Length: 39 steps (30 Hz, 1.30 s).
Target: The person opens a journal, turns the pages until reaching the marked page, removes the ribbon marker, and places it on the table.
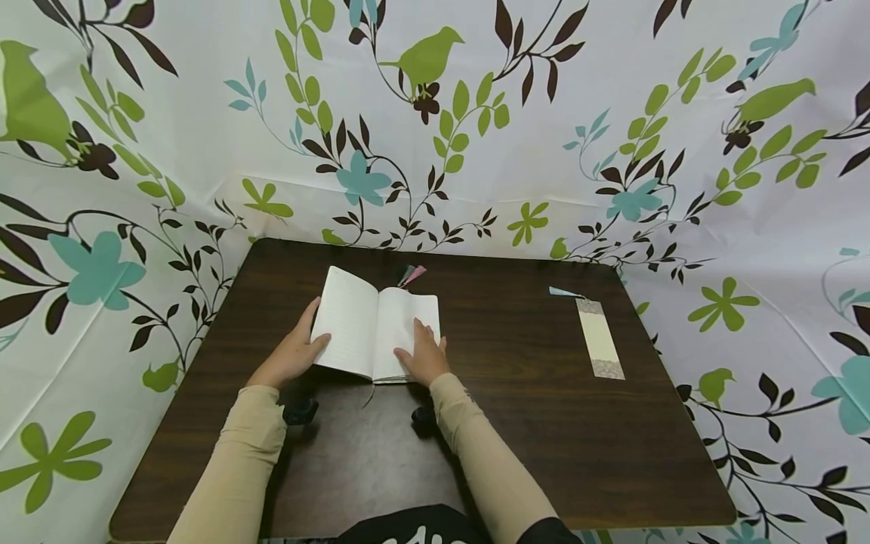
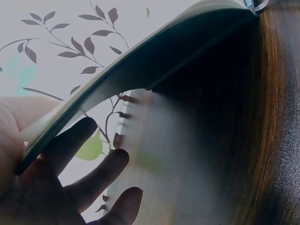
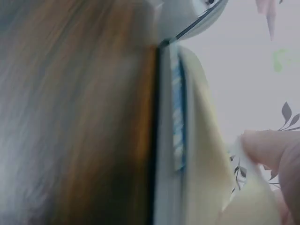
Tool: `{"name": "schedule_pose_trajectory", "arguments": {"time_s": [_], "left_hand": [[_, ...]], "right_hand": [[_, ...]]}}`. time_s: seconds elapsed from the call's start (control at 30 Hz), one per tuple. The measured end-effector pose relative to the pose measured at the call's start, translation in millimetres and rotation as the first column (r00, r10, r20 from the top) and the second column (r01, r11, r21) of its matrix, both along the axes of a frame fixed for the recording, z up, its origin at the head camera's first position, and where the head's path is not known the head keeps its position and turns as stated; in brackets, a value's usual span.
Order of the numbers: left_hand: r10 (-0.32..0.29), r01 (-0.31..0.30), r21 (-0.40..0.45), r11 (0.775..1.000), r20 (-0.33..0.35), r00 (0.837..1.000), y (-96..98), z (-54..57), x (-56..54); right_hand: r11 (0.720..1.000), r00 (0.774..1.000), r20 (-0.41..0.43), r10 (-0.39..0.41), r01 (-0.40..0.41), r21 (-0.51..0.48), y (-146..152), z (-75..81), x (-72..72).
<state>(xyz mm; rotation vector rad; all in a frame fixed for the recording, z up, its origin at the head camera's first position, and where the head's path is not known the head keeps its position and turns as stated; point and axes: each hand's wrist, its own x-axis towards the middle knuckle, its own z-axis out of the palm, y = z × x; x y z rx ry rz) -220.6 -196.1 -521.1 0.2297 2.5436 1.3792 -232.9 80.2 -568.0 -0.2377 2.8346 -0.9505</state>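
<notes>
An open notebook (image 1: 350, 325) with pale pages lies near the middle of the dark table, its left side lifted off the surface. My left hand (image 1: 291, 353) grips the left cover and pages; in the left wrist view the thumb is on the page side and the fingers (image 2: 101, 176) are behind the dark cover. On the right-hand side, my right hand (image 1: 427, 353) is at a page, and the right wrist view shows a curled page (image 3: 251, 201) pinched by it. A blue patterned strip (image 3: 178, 112) sits between the pages. Dark and pink tassels (image 1: 412, 276) stick out past the notebook's top edge.
To the right on the brown table (image 1: 530, 438) lies a cream bookmark (image 1: 600, 338) with patterned ends and a light blue tassel (image 1: 564, 292). A thin ribbon (image 1: 369, 394) hangs below the notebook's spine. Printed leaf-and-bird cloth (image 1: 435, 219) borders the table at the back and sides.
</notes>
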Motion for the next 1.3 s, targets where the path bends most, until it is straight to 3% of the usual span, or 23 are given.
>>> {"name": "schedule_pose_trajectory", "arguments": {"time_s": [0.1,0.2,0.37,0.47,0.5,0.53,0.63,0.73,0.77,0.8,0.87,0.93,1.03,1.07,1.13,1.2,1.27,1.3], "left_hand": [[-0.002,0.002,0.000,1.000,0.005,1.000,0.0,0.3,0.1],[-0.002,0.002,-0.001,1.000,0.012,1.000,-0.1,0.6,-0.1],[-0.001,0.001,-0.010,1.000,0.013,1.000,-0.6,-0.4,-0.6],[0.003,-0.003,-0.012,1.000,0.017,1.000,-0.9,-1.6,-0.2],[0.004,-0.004,-0.011,1.000,0.017,1.000,-1.2,-2.0,-0.2],[0.004,-0.003,-0.011,1.000,0.016,1.000,-1.3,-1.9,0.0],[0.001,-0.001,-0.004,1.000,0.017,1.000,-1.2,-2.4,-0.3],[-0.001,0.001,-0.004,1.000,0.019,1.000,-1.5,-2.7,-0.6],[0.000,0.000,-0.004,1.000,0.023,1.000,-1.5,-3.1,-0.7],[0.001,-0.001,-0.003,1.000,0.026,1.000,-1.7,-3.0,-0.7],[0.003,-0.003,-0.010,1.000,0.028,1.000,-2.2,-3.2,-0.6],[0.005,-0.005,-0.011,1.000,0.029,1.000,-2.2,-3.0,-0.7],[0.011,-0.011,-0.002,1.000,0.038,0.999,-1.0,-1.3,-0.7],[0.013,-0.013,0.000,1.000,0.040,0.999,-0.3,-0.4,-0.9],[0.012,-0.013,0.017,1.000,0.042,0.999,0.5,0.8,-0.9],[0.008,-0.010,0.050,0.999,0.048,0.999,1.0,1.2,-1.1],[0.000,-0.005,0.089,0.996,0.052,0.999,1.0,0.6,-1.6],[-0.004,-0.001,0.105,0.994,0.046,0.999,0.9,0.5,-1.5]], "right_hand": [[0.989,0.999,0.036,0.013,-0.008,-0.146,-2,8.2,2.3],[0.959,0.999,0.038,0.015,-0.004,-0.285,-4,13.4,4.1],[0.903,0.997,-0.077,-0.004,-0.029,-0.428,-9,12.2,6.5],[0.844,0.992,-0.123,-0.034,-0.038,-0.535,-12,10.3,6.5],[0.814,0.990,-0.129,-0.050,-0.035,-0.580,-13,10.0,6.2],[0.765,0.990,-0.122,-0.065,-0.029,-0.643,-14,10.2,5.8],[0.587,0.990,-0.094,-0.107,-0.013,-0.810,-15,11.1,4.6],[0.407,0.993,-0.056,-0.107,-0.008,-0.913,-15,11.5,4.8],[0.367,0.995,-0.037,-0.091,-0.001,-0.930,-15,11.0,4.9],[0.359,0.996,-0.025,-0.082,0.006,-0.933,-15,10.5,5.1],[0.356,0.999,-0.002,-0.040,0.012,-0.935,-16,8.3,5.9],[0.384,1.000,0.013,0.018,0.005,-0.923,-18,6.2,6.9],[0.491,0.993,-0.004,0.120,-0.063,-0.869,-22,4.4,9.4],[0.539,0.988,-0.013,0.151,-0.093,-0.837,-24,3.9,10.4],[0.668,0.978,-0.044,0.202,-0.171,-0.725,-28,3.7,13.1],[0.770,0.964,-0.084,0.253,-0.253,-0.586,-32,1.6,15.5],[0.837,0.947,-0.120,0.298,-0.319,-0.443,-34,-0.6,17.2],[0.856,0.937,-0.137,0.322,-0.350,-0.380,-35,-1.5,18.0]]}}
